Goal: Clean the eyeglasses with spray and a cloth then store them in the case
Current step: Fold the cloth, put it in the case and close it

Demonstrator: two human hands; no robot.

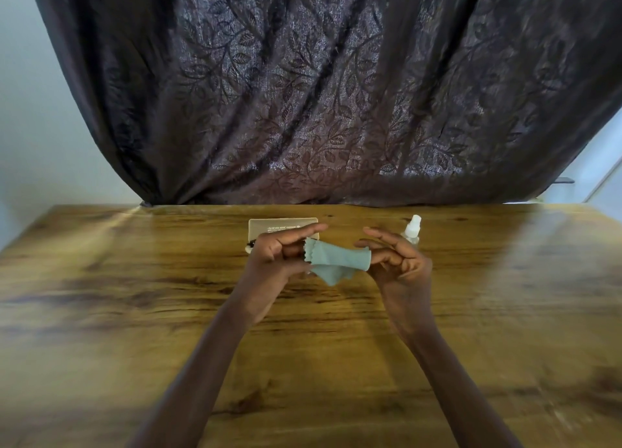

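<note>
The left hand (276, 255) and the right hand (400, 262) hold a pale green cloth (331, 262) between them, raised above the middle of the wooden table (134, 279); each hand pinches one end between thumb and curled fingers, with the forefinger lying straighter above; the cloth is bunched between the grips and a loose corner hangs below.

The beige case (279, 227) lies near the far edge of the table, about midway along it and partly behind the left hand; the spray bottle (413, 228) stands upright just to the right of it, behind the right hand's fingers. The eyeglasses do not show plainly; a small dark bit (249, 244) at the case's near left corner may be part of them, but I cannot tell. A dark patterned curtain (336, 94) hangs beyond the far edge.

The step in hand looks to be getting the cloth ready for wiping. To do it well, draw the ends apart until the bunched middle lies flat; a single smooth layer wipes a lens more cleanly than a wad. Keep the fingertips to the edges, so the centre stays free of grease. Hold it clear of the table, where it could pick up grit; then shift the grip so one flat fold can take a lens between thumb and forefinger.
</note>
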